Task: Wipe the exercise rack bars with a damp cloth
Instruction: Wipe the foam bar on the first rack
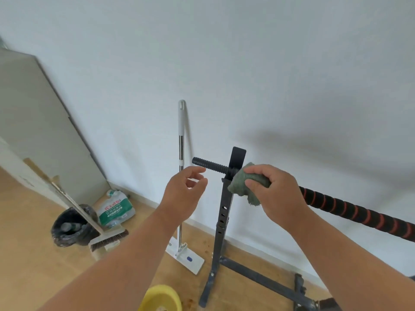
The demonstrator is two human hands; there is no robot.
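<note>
Leftmost, a grey panel (38,131) leans against the white wall (224,52), and below it on the wooden floor (29,265) stands a black bin (69,227) lined with a bag, with a large water bottle (116,209) lying just beside it. A broom (107,240) rests tilted across the bin, bristles on the floor. Next along, a flat mop (181,153) stands upright against the wall, its white head (186,257) on the floor. At the bottom edge a yellow basin (161,298) is partly in view. My left hand (182,194) hovers in front of the mop handle with fingers loosely curled, grasping nothing, just short of the threaded black end (207,164) of the bar. The rack upright (224,212), dark metal with adjustment holes, rises from its floor frame (258,277) to a cradle (238,157) that carries the bar. Directly right of the cradle, my right hand (276,191) grips the green cloth (242,187), which is wrapped over the bar and touching the upright, with a loose corner hanging below. Beyond my hand the bar's black grip with red spiral bands (359,214) runs down to the right edge.
</note>
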